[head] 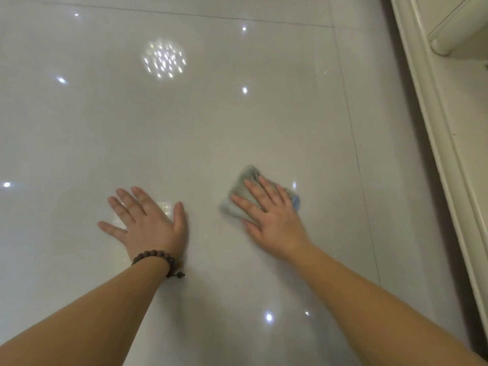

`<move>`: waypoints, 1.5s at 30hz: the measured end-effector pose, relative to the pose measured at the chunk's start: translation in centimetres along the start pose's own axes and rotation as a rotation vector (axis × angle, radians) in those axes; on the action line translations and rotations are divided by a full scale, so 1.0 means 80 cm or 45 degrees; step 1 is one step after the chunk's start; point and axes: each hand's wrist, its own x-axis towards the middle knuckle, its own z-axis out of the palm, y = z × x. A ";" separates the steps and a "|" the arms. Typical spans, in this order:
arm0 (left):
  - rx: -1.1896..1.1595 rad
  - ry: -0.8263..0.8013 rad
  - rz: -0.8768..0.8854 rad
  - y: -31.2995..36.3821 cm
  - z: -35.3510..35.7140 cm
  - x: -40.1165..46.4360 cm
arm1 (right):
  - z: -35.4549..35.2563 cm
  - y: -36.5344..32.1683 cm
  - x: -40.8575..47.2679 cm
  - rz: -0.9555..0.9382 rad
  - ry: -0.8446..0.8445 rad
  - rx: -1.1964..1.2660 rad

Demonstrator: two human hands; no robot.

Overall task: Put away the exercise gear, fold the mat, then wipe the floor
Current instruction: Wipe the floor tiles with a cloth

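Observation:
A glossy white tiled floor [211, 114] fills the view. My right hand [272, 217] lies flat with fingers spread on a small grey-green cloth [243, 186] with a blue edge, pressing it onto the floor right of centre. My left hand [148, 220] rests flat on the bare tile, fingers apart, holding nothing, a dark bead bracelet on its wrist. No mat or exercise gear is in view.
A cream moulded skirting or furniture base [433, 133] runs along the right side from top to bottom. Ceiling lights reflect as bright spots on the tiles. Tile joints cross the floor at the top and on the right.

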 end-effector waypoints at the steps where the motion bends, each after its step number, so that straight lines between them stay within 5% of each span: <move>1: 0.000 -0.002 -0.002 0.000 0.000 0.000 | -0.006 0.029 -0.014 -0.067 -0.028 -0.025; 4: 0.009 -0.003 0.003 0.000 -0.001 0.000 | -0.024 0.130 -0.070 0.381 0.090 -0.126; 9: -0.016 0.002 0.017 -0.001 0.001 0.000 | -0.041 0.122 -0.086 1.916 0.387 -0.002; 11: -0.018 0.009 0.017 -0.002 0.002 0.000 | -0.020 0.047 -0.042 1.700 0.402 -0.009; 15: -0.014 0.037 0.039 -0.002 0.004 0.002 | 0.023 -0.102 -0.007 0.394 0.127 -0.016; 18: -0.036 0.028 0.038 -0.004 0.003 -0.001 | 0.010 -0.057 -0.020 -0.069 0.018 0.027; 20: -0.055 0.019 0.046 -0.005 0.000 0.000 | 0.003 0.004 -0.038 0.159 0.070 -0.048; 22: -0.182 -0.001 0.062 -0.010 -0.006 0.005 | -0.008 0.054 -0.057 0.669 0.145 -0.075; 24: -0.557 -0.013 0.111 -0.026 -0.014 0.005 | -0.017 0.056 -0.062 1.147 0.177 0.009; 26: -1.002 0.085 0.139 -0.062 -0.023 -0.004 | -0.011 0.010 -0.050 1.345 0.193 0.056; 29: -0.611 0.328 -0.044 -0.144 -0.028 -0.021 | 0.015 -0.090 -0.049 0.688 0.203 -0.026; 32: -0.198 0.154 -0.317 -0.206 -0.019 -0.020 | 0.025 -0.132 -0.061 -0.156 0.021 0.001; 34: -0.136 0.066 -0.338 -0.214 -0.010 -0.016 | 0.020 -0.102 -0.043 -0.328 -0.051 -0.027; 36: -0.106 0.050 -0.323 -0.213 -0.007 -0.014 | 0.021 -0.065 -0.019 0.002 0.033 -0.113; 39: -0.071 0.054 -0.315 -0.215 -0.004 -0.012 | 0.010 -0.058 0.030 0.973 0.161 0.060; 40: -0.070 0.059 -0.320 -0.216 -0.004 -0.011 | 0.014 -0.086 0.045 1.047 0.163 0.068; 41: -0.084 0.052 -0.325 -0.217 -0.004 -0.010 | 0.024 -0.122 0.055 0.910 0.170 0.069; 45: -0.142 0.090 -0.309 -0.217 -0.001 -0.011 | 0.052 -0.224 0.063 -0.530 -0.101 0.063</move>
